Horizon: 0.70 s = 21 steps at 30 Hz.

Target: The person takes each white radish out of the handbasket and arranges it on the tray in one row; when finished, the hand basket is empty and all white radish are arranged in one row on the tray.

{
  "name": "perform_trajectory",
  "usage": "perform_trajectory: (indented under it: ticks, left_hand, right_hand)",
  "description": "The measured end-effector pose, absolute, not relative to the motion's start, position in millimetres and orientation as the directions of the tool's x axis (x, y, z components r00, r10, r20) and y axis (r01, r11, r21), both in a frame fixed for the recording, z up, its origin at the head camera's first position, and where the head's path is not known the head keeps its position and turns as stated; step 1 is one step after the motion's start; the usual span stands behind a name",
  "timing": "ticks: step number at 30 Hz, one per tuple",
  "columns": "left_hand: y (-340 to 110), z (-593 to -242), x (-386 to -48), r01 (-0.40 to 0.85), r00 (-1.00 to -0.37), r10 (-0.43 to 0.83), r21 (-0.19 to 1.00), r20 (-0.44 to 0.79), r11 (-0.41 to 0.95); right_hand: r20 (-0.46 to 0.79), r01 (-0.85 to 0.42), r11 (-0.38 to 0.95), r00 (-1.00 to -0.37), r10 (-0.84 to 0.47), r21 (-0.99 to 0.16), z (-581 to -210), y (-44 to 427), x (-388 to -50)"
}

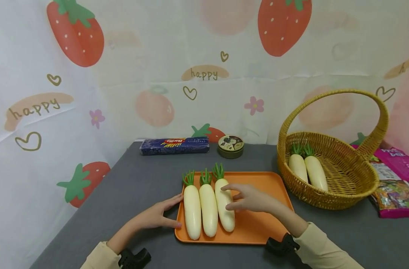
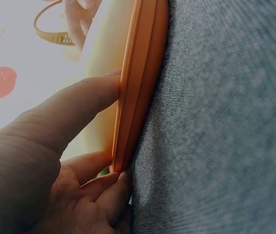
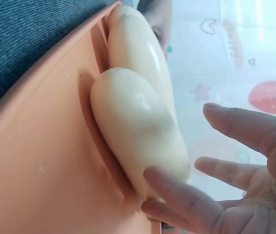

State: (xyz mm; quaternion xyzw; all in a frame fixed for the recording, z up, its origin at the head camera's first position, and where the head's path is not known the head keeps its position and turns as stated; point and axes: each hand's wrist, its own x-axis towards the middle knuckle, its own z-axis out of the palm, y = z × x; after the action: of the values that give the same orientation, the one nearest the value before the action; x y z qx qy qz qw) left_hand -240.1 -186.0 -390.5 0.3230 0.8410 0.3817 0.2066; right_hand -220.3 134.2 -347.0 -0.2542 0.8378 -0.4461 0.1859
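Three white radishes with green tops lie side by side on the left half of an orange tray [image 1: 258, 228]: a left one [image 1: 192, 213], a middle one [image 1: 208, 211] and a right one [image 1: 225, 209]. My left hand [image 1: 154, 216] rests against the tray's left rim, thumb and fingers spread apart; in the left wrist view the thumb touches the orange rim [image 2: 137, 92]. Over the right radish [image 3: 138, 131] hovers my right hand [image 1: 249, 198], its fingers spread and loosely bent. In the right wrist view some fingertips overlap that radish's far end; whether they touch it I cannot tell.
A wicker basket [image 1: 329, 200] with a tall handle stands right of the tray, holding two more radishes [image 1: 307, 170]. Behind the tray are a blue spaghetti box [image 1: 174, 146] and a round tin [image 1: 230, 147]. Colourful snack bags [image 1: 397, 179] lie beyond the basket.
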Motion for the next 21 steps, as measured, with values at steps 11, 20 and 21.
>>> perform_trajectory:
  ticks: [11,20,21]
  left_hand:
    - [-186.5,-390.7,-241.0,0.394,-0.703,0.704,0.770,-0.098,0.501]
    - [-187.6,-392.7,-242.0,0.396,-0.700,0.708,0.774,-0.094,0.494]
    - [-187.2,-392.7,-241.8,0.397,-0.698,0.710,0.774,-0.095,0.493]
  right_hand:
    - [-0.109,-0.181,0.417,-0.804,-0.584,-0.891,-338.8,141.2,-218.5]
    - [-0.094,-0.168,0.382,-0.810,-0.579,-0.909,-323.2,152.0,-215.1]
    - [-0.099,-0.158,0.382,-0.814,-0.572,-0.910,-323.4,153.1,-215.0]
